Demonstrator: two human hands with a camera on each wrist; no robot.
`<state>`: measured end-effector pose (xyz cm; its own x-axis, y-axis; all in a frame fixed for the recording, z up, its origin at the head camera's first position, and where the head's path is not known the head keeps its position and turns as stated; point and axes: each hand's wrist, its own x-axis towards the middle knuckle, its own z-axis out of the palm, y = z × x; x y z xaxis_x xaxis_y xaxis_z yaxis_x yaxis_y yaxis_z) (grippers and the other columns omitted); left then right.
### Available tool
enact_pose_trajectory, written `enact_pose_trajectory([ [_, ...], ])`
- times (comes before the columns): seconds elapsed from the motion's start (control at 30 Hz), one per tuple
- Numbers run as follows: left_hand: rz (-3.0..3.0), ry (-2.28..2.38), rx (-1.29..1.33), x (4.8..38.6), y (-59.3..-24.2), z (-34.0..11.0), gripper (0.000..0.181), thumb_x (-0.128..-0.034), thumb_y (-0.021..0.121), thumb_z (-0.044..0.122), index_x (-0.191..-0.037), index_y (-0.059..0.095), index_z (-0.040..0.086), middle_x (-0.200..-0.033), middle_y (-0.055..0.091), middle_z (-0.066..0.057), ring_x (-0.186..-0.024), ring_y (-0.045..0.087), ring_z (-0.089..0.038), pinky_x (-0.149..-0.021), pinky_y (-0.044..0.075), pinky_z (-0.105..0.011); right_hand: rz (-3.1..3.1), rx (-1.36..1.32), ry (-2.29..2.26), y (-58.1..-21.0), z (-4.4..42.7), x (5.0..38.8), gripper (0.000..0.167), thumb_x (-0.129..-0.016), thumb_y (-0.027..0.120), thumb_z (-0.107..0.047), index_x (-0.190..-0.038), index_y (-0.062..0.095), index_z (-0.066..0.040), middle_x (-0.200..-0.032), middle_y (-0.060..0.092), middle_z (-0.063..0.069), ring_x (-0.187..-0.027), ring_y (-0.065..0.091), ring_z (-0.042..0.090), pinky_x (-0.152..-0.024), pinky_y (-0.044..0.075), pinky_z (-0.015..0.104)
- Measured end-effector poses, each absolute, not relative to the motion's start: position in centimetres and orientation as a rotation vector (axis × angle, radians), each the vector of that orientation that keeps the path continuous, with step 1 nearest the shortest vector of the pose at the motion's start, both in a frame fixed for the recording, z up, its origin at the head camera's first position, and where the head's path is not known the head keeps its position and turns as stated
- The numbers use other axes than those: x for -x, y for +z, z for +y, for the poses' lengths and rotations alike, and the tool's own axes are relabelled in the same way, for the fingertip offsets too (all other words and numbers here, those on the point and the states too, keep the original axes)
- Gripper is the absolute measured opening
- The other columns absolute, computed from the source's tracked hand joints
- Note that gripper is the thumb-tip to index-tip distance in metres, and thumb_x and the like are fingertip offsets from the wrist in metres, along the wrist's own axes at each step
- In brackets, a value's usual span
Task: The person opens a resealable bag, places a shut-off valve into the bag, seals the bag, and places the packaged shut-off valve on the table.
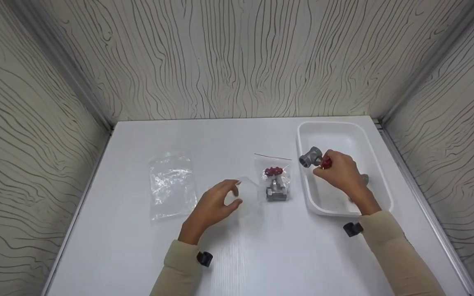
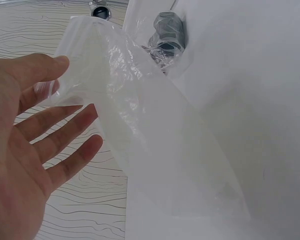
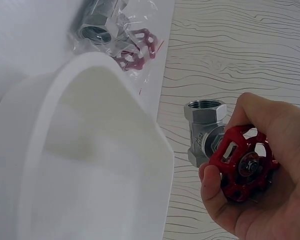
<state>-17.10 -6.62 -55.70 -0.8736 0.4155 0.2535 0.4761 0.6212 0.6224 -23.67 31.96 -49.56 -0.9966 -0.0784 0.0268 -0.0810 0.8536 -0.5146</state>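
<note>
One clear bag (image 2: 145, 135) is pinched loosely by the near left hand (image 1: 212, 203); right of it lies a bagged valve (image 1: 277, 187); farther right, the right hand (image 1: 341, 169) curls round the red handwheel (image 3: 249, 166) of a bare valve (image 1: 312, 157) above the white tray (image 1: 346, 142).

The valve (image 3: 206, 132) shows bare grey metal, smooth with a soft shine, and its handwheel (image 3: 249, 167) has a glossy red coat. The filmy plastic bag (image 2: 155, 150) looks milky and lightly creased; the clear plastic pouch (image 1: 172, 187) glints along its wrinkles. The tray (image 1: 344, 139) is smooth plastic, the bench (image 1: 228, 139) smooth with a faint sheen, the sleeve (image 1: 401, 259) matt cloth, the wall (image 1: 220, 61) matt and wood-grained.
</note>
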Motion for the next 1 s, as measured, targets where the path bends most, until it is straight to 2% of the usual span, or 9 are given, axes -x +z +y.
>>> enact_pose_trajectory([
  [0.27,-2.772,-1.084,0.738,17.0,-55.6,-6.7,0.017,-0.0993,0.077,0.021,-0.111,0.066,0.016,-0.143,0.069,-0.005,-0.139,0.062,-0.024,-0.115,0.054,-0.042,-2.996,-0.178,0.844,-48.7,30.7,22.6,0.019,-0.089,0.073,-0.015,-0.1,0.065,-0.003,-0.089,0.066,0.012,-0.078,0.059,0.024,-0.064,0.048,0.031],
  [1.0,-2.769,-1.072,0.741,16.9,-55.3,-6.6,0.017,-0.0988,0.078,0.021,-0.11,0.067,0.015,-0.144,0.069,-0.006,-0.14,0.062,-0.025,-0.116,0.052,-0.043,-2.933,-0.367,0.883,-47.0,27.3,20.0,0.017,-0.082,0.077,-0.009,-0.095,0.066,-0.006,-0.082,0.064,0.006,-0.073,0.056,0.018,-0.06,0.047,0.026],
])
